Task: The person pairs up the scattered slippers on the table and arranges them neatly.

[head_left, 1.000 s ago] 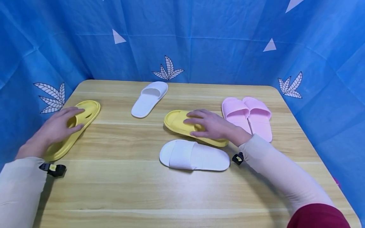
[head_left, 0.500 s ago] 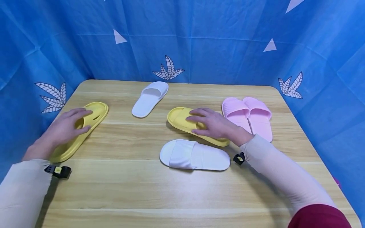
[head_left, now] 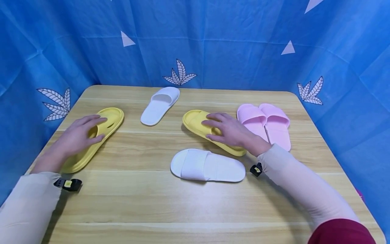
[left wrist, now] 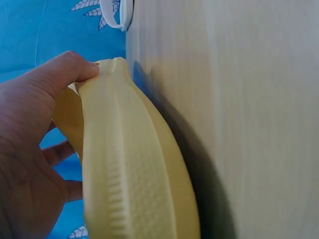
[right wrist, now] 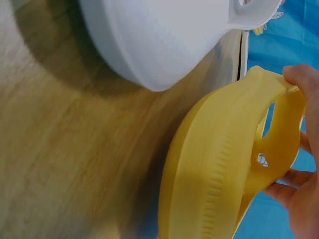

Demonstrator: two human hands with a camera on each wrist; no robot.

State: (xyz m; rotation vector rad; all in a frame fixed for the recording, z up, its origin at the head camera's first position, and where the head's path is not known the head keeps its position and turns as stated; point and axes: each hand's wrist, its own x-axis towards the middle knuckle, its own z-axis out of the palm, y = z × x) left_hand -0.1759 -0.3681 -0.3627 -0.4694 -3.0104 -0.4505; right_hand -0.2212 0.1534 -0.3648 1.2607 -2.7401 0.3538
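Yellow slipper point(left wrist: 132, 159) in left hand point(head_left: 78, 136), matching slipper point(right wrist: 212, 159) in right hand point(head_left: 231, 131)

Pale wood-grain table point(head_left: 128, 203); blue curtain point(head_left: 231, 64), white triangles point(head_left: 288, 48), leaf prints point(head_left: 181, 69).

Bright, even light fills the head view, with pale glare on the worktop point(head_left: 210, 198) toward its front edge and soft shadows beside both sleeves point(head_left: 298, 183). The dimmer, softer wrist views show dark shadows beside yellow slippers point(left wrist: 134, 164).
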